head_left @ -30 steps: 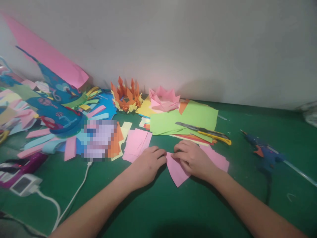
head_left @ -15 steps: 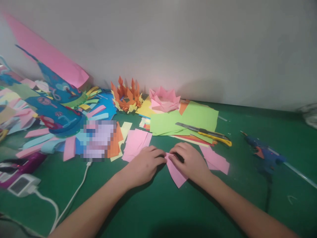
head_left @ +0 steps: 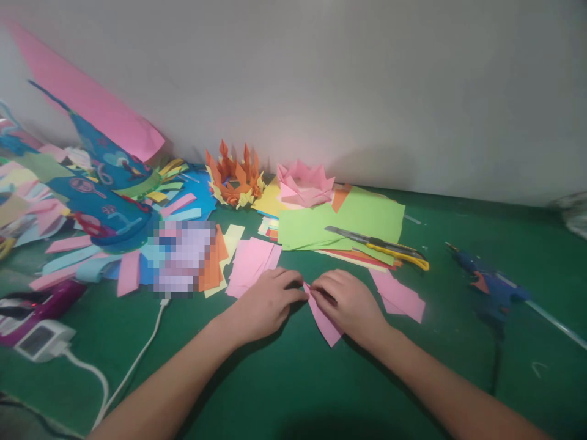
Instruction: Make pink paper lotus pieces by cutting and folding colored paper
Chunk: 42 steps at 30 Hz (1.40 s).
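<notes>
A folded piece of pink paper (head_left: pixel 326 327) lies between my hands on the green table, one pointed end toward me. My left hand (head_left: pixel 270 300) pinches its far left corner between thumb and fingers. From the other side my right hand (head_left: pixel 346 299) grips the same piece near its top, fingers bent, covering much of it. Just behind my left hand is a stack of pink paper pieces (head_left: pixel 252 263). More pink pieces (head_left: pixel 398 294) lie to the right of my right hand.
Behind my hands, a yellow utility knife (head_left: pixel 398 252) rests on green paper sheets (head_left: pixel 312 229). A pink paper crown (head_left: pixel 305 186) and an orange one (head_left: pixel 229 177) stand near the wall. At right lies a blue glue gun (head_left: pixel 493 284); blue cone hats (head_left: pixel 110 214) are left.
My right hand's fingers have shifted slightly at the pink paper's top corner, and the paper shows a little narrower. My left hand has barely moved.
</notes>
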{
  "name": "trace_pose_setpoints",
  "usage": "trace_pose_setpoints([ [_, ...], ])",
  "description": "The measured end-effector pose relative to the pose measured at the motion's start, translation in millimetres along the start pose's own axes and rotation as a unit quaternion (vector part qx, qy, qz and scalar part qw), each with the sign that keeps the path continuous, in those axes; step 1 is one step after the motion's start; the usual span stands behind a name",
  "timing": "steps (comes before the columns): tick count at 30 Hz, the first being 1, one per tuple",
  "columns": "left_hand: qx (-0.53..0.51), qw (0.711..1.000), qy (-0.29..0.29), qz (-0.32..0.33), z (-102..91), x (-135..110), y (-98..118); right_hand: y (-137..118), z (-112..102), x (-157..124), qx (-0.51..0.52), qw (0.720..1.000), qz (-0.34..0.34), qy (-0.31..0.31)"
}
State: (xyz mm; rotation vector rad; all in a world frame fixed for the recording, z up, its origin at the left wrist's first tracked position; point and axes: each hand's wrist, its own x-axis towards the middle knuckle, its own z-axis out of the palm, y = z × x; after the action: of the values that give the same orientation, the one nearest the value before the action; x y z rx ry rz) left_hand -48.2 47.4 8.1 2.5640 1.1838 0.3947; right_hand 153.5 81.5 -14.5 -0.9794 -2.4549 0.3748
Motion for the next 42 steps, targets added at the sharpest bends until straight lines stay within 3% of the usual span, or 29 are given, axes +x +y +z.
trace_pose_setpoints([
  [5, -0.004, 1.000, -0.001, 0.006, -2.3, 0.9, 0.3, 2.7, 0.8, -2.3, -0.051, 0.995, -0.081, -0.006],
  [17, 0.006, 1.000, 0.004, 0.021, -1.3, 1.1, 0.1, 8.4, 2.2, -5.0, -0.099, 0.983, -0.152, -0.004],
  [29, 0.008, 1.000, -0.008, 0.004, -3.7, 2.7, 2.6, 7.4, 0.3, -4.6, -0.111, 0.982, -0.153, -0.018],
  [42, 0.055, 0.998, -0.014, 0.008, 1.9, 1.4, 4.6, 8.2, -14.0, -1.6, -0.050, 0.987, -0.144, -0.046],
])
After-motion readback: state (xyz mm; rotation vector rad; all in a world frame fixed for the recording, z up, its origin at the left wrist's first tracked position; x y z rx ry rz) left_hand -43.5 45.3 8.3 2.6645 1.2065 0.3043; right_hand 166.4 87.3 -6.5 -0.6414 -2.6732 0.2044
